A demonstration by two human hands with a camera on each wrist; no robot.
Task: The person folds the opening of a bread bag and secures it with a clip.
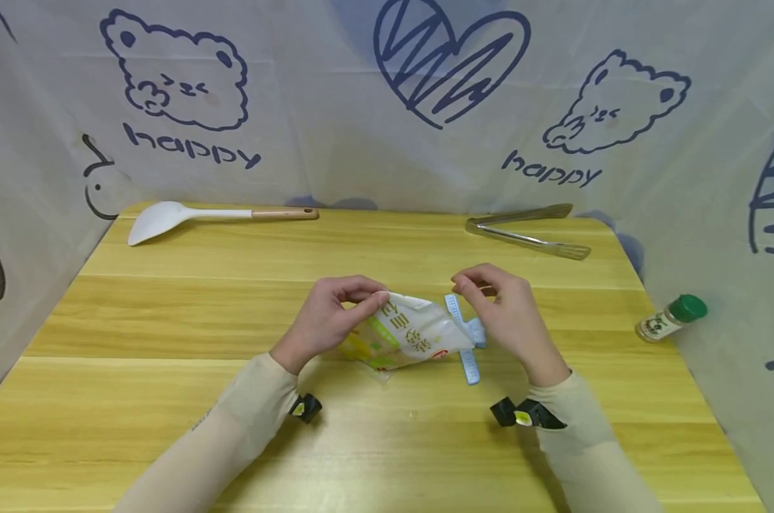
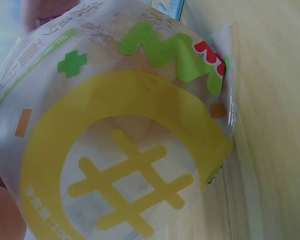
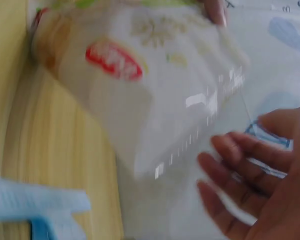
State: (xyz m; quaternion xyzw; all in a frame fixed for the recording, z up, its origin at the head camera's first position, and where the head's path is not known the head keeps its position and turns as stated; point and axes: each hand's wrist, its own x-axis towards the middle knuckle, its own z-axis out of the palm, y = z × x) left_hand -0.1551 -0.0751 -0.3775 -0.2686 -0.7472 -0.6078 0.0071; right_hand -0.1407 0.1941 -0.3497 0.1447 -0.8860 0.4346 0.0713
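My left hand (image 1: 334,313) pinches a printed plastic food packet (image 1: 419,329) by its upper edge and holds it tilted over the table. A yellow ring and a green zigzag are printed on the packet (image 2: 125,95), and something tan shows through its film. To the right of the packet is my right hand (image 1: 505,306), apart from it, its fingers (image 3: 240,170) loosely bent with nothing between them. Partly behind the packet's right corner lies a light blue strip-like clip (image 1: 469,367), with a wider piece at its middle.
At the back left lies a white spatula (image 1: 162,219) with a wooden handle. Metal tongs (image 1: 522,239) rest at the back right. A green-capped seasoning jar (image 1: 672,318) lies on its side by the right edge. Cloth with drawings hangs around the wooden table (image 1: 387,456).
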